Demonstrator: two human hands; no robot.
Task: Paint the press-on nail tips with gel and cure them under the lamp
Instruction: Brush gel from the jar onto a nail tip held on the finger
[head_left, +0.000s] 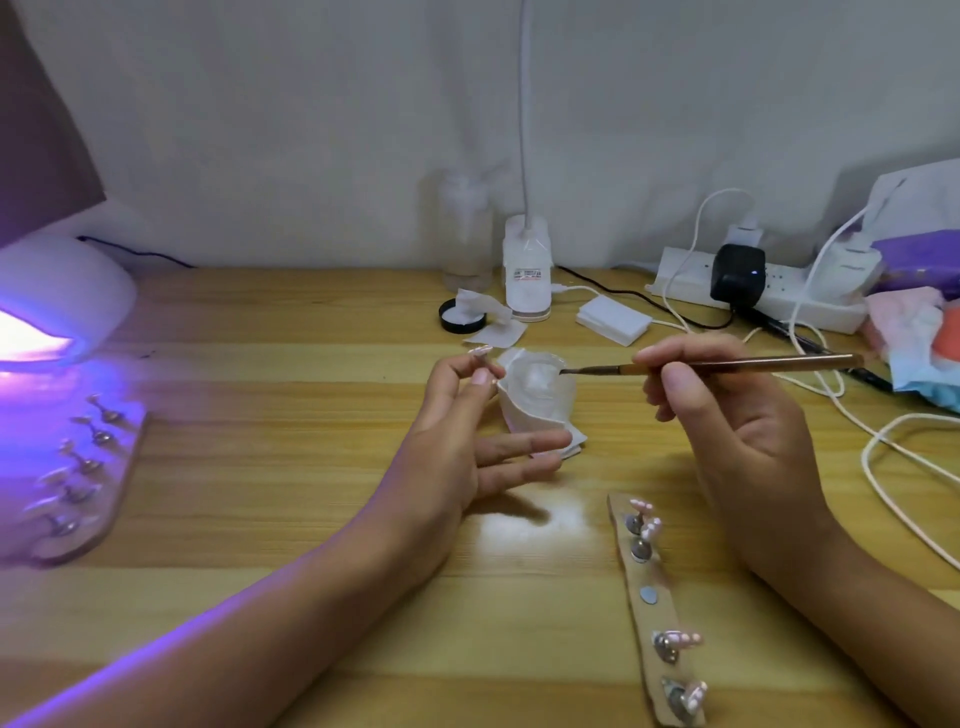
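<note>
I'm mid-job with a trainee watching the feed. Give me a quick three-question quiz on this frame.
1. True or false: the brush tip is touching the nail tip that the left hand pinches.
2. On the holder strip at the lower right, how many magnet spots are bare? A none, B one, C three.
3. Fill in: the curing lamp at the far left is switched ___.

Key: 1 false, since the brush tip is in the white cup; 2 B; 3 on, since it glows purple.
</note>
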